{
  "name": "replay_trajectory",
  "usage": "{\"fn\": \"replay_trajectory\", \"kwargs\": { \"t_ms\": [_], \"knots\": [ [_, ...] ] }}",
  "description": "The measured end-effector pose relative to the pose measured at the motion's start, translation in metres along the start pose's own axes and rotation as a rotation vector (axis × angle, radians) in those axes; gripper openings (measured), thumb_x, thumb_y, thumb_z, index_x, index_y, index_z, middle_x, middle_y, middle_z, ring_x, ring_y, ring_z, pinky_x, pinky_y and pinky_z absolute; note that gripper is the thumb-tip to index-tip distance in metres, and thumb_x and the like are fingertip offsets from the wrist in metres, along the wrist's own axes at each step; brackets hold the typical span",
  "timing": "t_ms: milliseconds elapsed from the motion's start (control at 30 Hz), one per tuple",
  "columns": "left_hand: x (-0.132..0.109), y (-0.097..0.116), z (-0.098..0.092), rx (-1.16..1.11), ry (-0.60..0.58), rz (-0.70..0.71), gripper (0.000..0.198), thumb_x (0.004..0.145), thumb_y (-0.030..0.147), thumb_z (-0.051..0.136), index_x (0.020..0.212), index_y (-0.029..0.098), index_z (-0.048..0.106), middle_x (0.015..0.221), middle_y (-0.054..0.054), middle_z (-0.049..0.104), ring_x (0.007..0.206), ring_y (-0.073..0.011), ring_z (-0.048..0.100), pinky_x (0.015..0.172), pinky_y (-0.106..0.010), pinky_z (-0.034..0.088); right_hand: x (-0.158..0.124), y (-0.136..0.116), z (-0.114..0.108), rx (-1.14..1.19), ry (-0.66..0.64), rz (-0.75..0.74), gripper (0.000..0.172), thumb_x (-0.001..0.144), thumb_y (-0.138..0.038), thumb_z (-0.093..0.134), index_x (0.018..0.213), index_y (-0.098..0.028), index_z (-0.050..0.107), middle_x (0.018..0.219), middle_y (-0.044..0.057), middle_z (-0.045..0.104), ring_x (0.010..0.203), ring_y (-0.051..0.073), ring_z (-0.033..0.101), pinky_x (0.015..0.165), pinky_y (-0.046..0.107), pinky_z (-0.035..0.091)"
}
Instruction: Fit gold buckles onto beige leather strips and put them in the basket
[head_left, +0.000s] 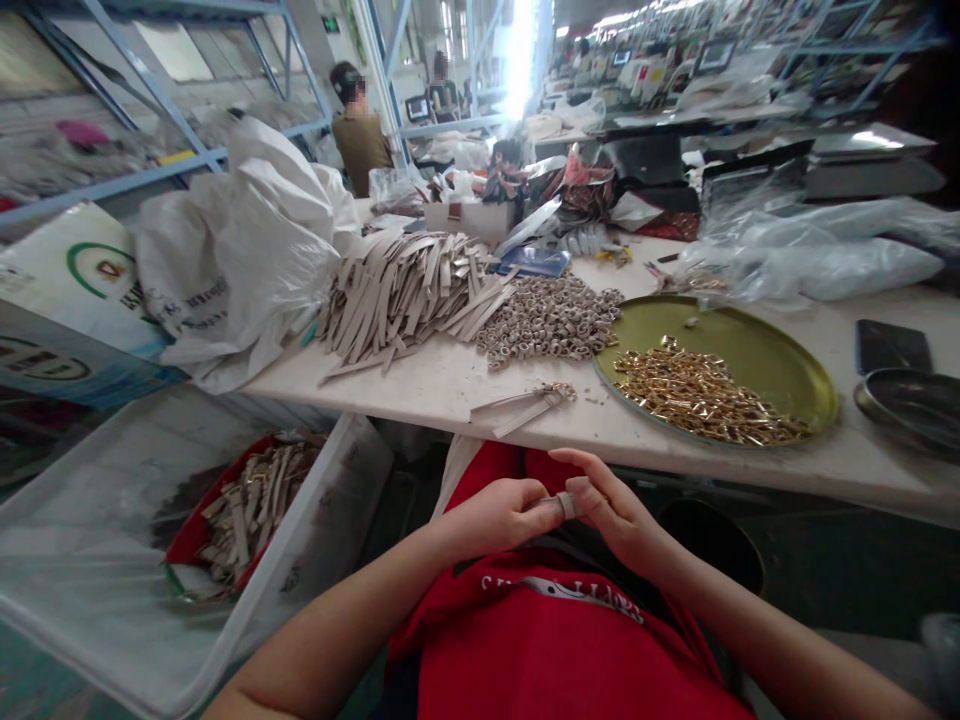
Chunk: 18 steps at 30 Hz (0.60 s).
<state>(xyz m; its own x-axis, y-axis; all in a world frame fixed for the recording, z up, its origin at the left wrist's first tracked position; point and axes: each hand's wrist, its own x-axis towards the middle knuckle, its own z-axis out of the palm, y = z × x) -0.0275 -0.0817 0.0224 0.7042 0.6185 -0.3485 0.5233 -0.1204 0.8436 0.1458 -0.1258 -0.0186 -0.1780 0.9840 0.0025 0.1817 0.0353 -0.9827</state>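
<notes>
Both my hands meet in my lap, below the table's front edge. My left hand (495, 515) is closed in a pinch on a small beige strap loop (565, 505), and my right hand (611, 505) pinches the same loop from the other side, its fingers curled. On the white table (450, 385) above lie a heap of beige straps (405, 290), a pile of small metal rings (547, 320), and a round brass tray (757, 350) holding several gold clasps (697, 395). A few finished straps (525, 405) lie at the table edge nearest me.
A red bin with beige straps (240, 510) sits inside a clear plastic-lined box at my lower left. White plastic sacks (247, 240) crowd the table's left end. A dark dish (911, 400) and a black phone (892, 345) lie at right. A person (360, 130) works far behind.
</notes>
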Motion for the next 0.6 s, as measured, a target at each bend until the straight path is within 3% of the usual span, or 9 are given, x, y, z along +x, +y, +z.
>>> {"fn": "replay_trajectory", "kwargs": {
  "t_ms": [200, 367, 500, 567, 600],
  "knots": [
    [0.016, 0.006, -0.006, 0.386, 0.035, 0.104, 0.032, 0.089, 0.034, 0.034, 0.077, 0.015, 0.057, 0.071, -0.002, 0.059, 0.061, -0.0125, 0.050, 0.054, -0.023, 0.033, 0.016, 0.008, -0.005, -0.159, 0.003, -0.106, 0.035, 0.093, -0.037, 0.032, 0.119, -0.019, 0.046, 0.076, 0.000, 0.058, 0.064, 0.013, 0.054, 0.060, 0.024, 0.044],
    [0.060, 0.001, -0.036, 0.624, 0.158, 0.163, 0.032, 0.091, 0.028, 0.029, 0.086, 0.016, 0.058, 0.085, -0.006, 0.064, 0.076, -0.0175, 0.058, 0.068, -0.027, 0.042, 0.064, 0.014, -0.019, -0.380, 0.135, -0.106, 0.038, 0.094, -0.038, 0.028, 0.120, -0.016, 0.044, 0.064, 0.000, 0.059, 0.056, 0.015, 0.056, 0.053, 0.025, 0.045],
    [0.101, -0.014, -0.059, 0.780, 0.403, 0.127, 0.030, 0.088, 0.035, 0.040, 0.105, 0.016, 0.056, 0.102, -0.010, 0.061, 0.097, -0.0230, 0.055, 0.084, -0.036, 0.042, 0.117, 0.031, -0.045, -0.853, 0.278, -0.244, 0.040, 0.089, -0.042, 0.036, 0.108, -0.013, 0.056, 0.095, 0.014, 0.065, 0.089, 0.028, 0.061, 0.078, 0.042, 0.047],
    [0.114, -0.025, -0.060, 0.828, 0.435, 0.139, 0.043, 0.082, 0.039, 0.050, 0.116, 0.012, 0.049, 0.106, -0.013, 0.059, 0.101, -0.0265, 0.053, 0.085, -0.040, 0.042, 0.132, 0.049, -0.055, -0.993, 0.312, -0.296, 0.039, 0.088, -0.042, 0.037, 0.105, -0.015, 0.060, 0.102, 0.017, 0.064, 0.094, 0.033, 0.059, 0.083, 0.047, 0.044],
    [0.120, -0.030, -0.057, 0.836, 0.420, 0.143, 0.038, 0.084, 0.035, 0.047, 0.113, 0.011, 0.050, 0.101, -0.013, 0.060, 0.095, -0.0257, 0.056, 0.080, -0.039, 0.044, 0.136, 0.059, -0.058, -0.994, 0.276, -0.328, 0.039, 0.087, -0.042, 0.037, 0.106, -0.016, 0.060, 0.101, 0.017, 0.064, 0.094, 0.034, 0.059, 0.083, 0.048, 0.045]
  ]
}}
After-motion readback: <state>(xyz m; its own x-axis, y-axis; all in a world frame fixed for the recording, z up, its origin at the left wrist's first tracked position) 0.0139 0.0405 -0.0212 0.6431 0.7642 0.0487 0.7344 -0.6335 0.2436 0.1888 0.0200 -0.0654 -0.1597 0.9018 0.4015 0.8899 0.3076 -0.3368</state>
